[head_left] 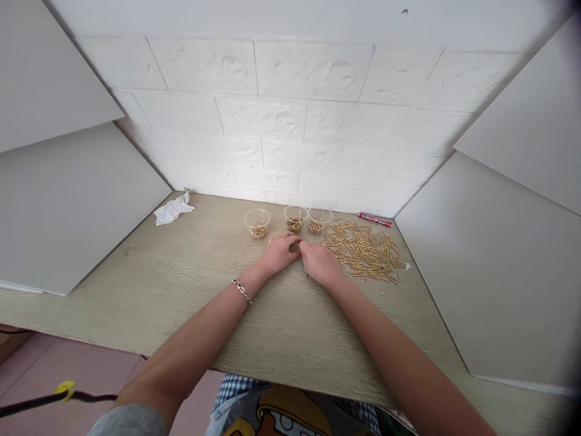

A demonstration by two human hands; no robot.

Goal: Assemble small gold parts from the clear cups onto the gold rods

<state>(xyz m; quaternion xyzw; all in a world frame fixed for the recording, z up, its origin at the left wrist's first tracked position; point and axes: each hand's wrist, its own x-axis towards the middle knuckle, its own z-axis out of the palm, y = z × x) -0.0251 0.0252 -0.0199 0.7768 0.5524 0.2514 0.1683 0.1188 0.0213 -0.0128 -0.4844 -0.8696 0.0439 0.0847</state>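
Note:
My left hand [280, 254], with a chain bracelet [242, 291] on its wrist, is closed just in front of the clear cups. Its fingertips meet those of my right hand [319, 262], also closed in a pinch. Whatever sits between the fingers is too small or hidden to make out. A tiny gold-coloured tip [307, 276] shows beneath my right hand. Close to the right hand's outer side lies a spread pile of thin gold-coloured metal pins [367, 251]. Beyond my fingers stand a middle cup [295, 218] and a right cup [320, 221], both holding small gold-coloured pieces.
A left cup [257, 223] also holds small pieces. Crumpled white tissue [173, 209] lies at the back left, and a red wrapped stick [374, 220] at the back right. White panels [508, 272] flank the wooden table [181, 284]; a white brick-patterned wall [313, 72] stands behind.

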